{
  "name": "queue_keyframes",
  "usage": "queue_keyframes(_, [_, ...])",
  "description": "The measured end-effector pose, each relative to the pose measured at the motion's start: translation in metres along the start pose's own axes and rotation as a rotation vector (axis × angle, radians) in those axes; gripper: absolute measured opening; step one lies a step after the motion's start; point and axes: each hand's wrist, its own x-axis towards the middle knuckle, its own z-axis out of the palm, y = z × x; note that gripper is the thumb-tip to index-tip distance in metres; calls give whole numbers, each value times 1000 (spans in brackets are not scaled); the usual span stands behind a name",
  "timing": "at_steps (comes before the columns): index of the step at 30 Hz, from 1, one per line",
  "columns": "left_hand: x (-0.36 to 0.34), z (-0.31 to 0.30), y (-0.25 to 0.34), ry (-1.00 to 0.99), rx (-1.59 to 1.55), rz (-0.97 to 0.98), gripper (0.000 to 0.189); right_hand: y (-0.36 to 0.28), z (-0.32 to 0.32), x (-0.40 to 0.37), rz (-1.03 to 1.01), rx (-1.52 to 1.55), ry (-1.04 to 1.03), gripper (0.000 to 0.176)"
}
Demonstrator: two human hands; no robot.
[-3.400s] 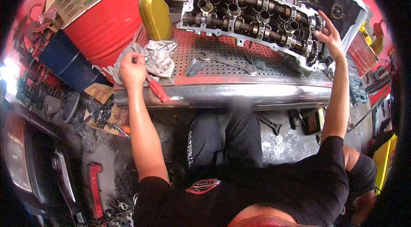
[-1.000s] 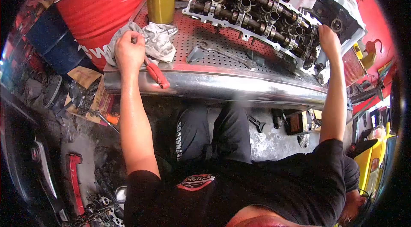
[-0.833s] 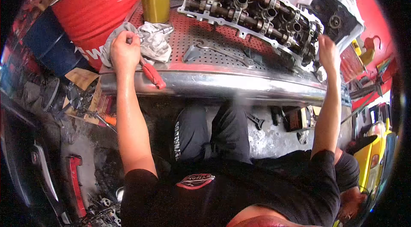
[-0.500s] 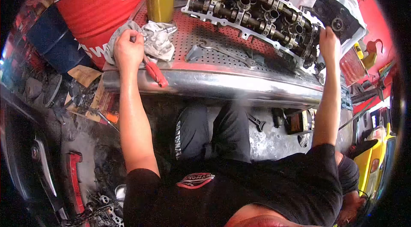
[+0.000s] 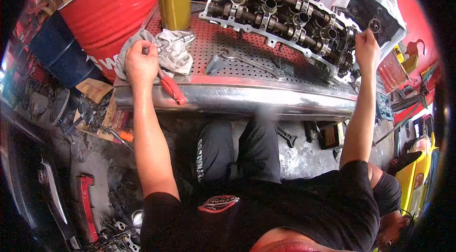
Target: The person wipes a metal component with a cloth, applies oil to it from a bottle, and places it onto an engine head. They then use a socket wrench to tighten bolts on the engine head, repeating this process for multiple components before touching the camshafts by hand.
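Note:
My left hand (image 5: 141, 64) is closed over a crumpled grey-white rag (image 5: 176, 58) at the left end of the bench. What its curled fingers hold, if anything, is hidden. A silvery socket-like piece (image 5: 186, 37) lies on the rag to its right. From beside my wrist a red tool handle (image 5: 173, 90) sticks out over the bench edge. My right hand (image 5: 367, 52) is closed at the right end of a cylinder head (image 5: 278, 16) with two camshafts. Its curled fingers touch or nearly touch that end, and their contents cannot be seen. A combination wrench (image 5: 254, 64) lies between my hands.
A gold oil bottle (image 5: 174, 2) stands behind the rag, with a red drum (image 5: 109, 14) to the left. White plastic (image 5: 389, 2) partly wraps a dark engine part (image 5: 368, 12) at the right. The perforated bench (image 5: 199, 47) has a rounded metal front edge (image 5: 237, 97).
The whole view has shifted slightly. My left hand remains at the rag and my right hand at the cylinder head's end, both closed as before.

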Motion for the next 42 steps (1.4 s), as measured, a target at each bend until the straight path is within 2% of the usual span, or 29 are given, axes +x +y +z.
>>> queue_keyframes(3, [1, 3, -6, 3, -3, 5, 14, -17, -19, -48, 74, 74, -111, 42])
queue_keyframes(6, [-1, 2, -5, -14, 29, -6, 14, -8, -17, -17, 216, 158, 21, 52])
queue_keyframes(7, [0, 3, -6, -5, 24, 11, 14, 6, -8, 6, 219, 119, -86, 63])
queue_keyframes(8, [0, 4, -8, 4, 17, 24, 15, 13, -4, 28, 155, -22, -250, 60])
queue_keyframes(10, [0, 7, -10, 1, 14, 4, 15, 20, 17, 50, 11, -154, -284, 53])
queue_keyframes(13, [1, 7, -13, 26, 15, 63, 14, 15, 7, 38, -81, -190, -270, 45])
queue_keyframes(16, [1, 6, -11, -18, 12, 0, 15, -10, -22, -20, -21, -146, -274, 43])
queue_keyframes(17, [1, 7, -12, -11, 2, 15, 15, -12, -27, -31, -15, -166, -336, 46])
queue_keyframes(20, [1, 9, -16, -13, 7, 48, 15, -9, -32, -11, 173, -106, -138, 55])
queue_keyframes(22, [1, 6, -14, -41, 41, 57, 14, 18, -14, 20, 15, -81, -195, 64])
queue_keyframes(24, [2, 10, -24, -34, -10, 125, 16, 32, 8, 41, -40, -124, -275, 58])
queue_keyframes(26, [2, 9, -23, -30, 10, 90, 18, 36, 14, 48, -194, -166, -272, 56])
queue_keyframes(28, [1, 5, -20, -50, 105, 109, 22, 35, 8, 34, -93, -28, -258, 48])
queue_keyframes(29, [-3, 3, -14, -57, 61, 19, 23, 19, -3, 19, -176, 7, -181, 44])
queue_keyframes(31, [-4, 5, -11, -74, 39, -34, 23, 12, -9, -8, -68, -106, -171, 39])
queue_keyframes(32, [-2, 9, -6, -69, 87, -36, 23, 13, -14, -27, -125, -175, -197, 35])
queue_keyframes(33, [-1, 13, 6, -80, 104, -89, 23, 9, -22, -43, -113, -13, -262, 35])
queue_keyframes(34, [2, 15, 6, -95, 101, -92, 24, 15, -19, -56, 24, 230, -159, 34])
queue_keyframes(36, [-1, 16, 1, -116, 116, -101, 27, 28, -23, -40, 320, 553, -79, 35])
queue_keyframes(37, [4, 17, 8, -139, 166, -121, 27, 22, -11, -31, 441, 633, 64, 34])
queue_keyframes(38, [7, 17, 15, -159, 218, -141, 27, 25, -26, -9, 296, 403, -261, 34])
queue_keyframes(39, [9, 15, 20, -181, 273, -164, 28, 15, -23, 3, 336, 368, -323, 32])
queue_keyframes(42, [19, 14, 14, -238, 498, -63, 34, 3, -14, 18, 270, 192, -490, 30])
